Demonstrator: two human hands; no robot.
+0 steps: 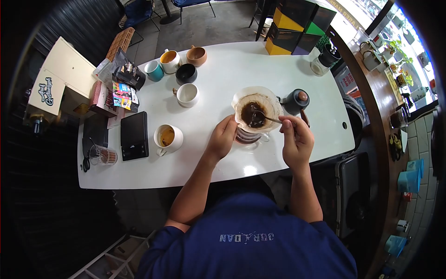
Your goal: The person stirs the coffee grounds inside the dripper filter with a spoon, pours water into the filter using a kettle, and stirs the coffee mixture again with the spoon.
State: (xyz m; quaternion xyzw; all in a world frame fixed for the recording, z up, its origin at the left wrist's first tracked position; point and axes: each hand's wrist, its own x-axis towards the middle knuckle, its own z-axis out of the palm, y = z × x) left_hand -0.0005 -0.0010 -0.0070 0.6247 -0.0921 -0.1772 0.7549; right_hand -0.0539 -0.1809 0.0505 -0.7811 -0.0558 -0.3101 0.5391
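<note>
A glass dripper with a paper filter (258,99) holds wet dark coffee grounds and sits on a glass server at the middle right of the white table (223,74). My left hand (223,137) grips the dripper's near left side. My right hand (295,138) holds a spoon (268,118) whose bowl is down in the grounds. A dark kettle (296,99) stands just behind the dripper, to its right.
Several cups stand to the left: a white mug of coffee (167,137), a white cup (187,94), black (186,73), teal (154,70) and brown (197,55) ones. A black scale (134,135), coffee bags (124,95) and a small glass (107,156) sit at far left. Coloured boxes (297,28) stand at the back.
</note>
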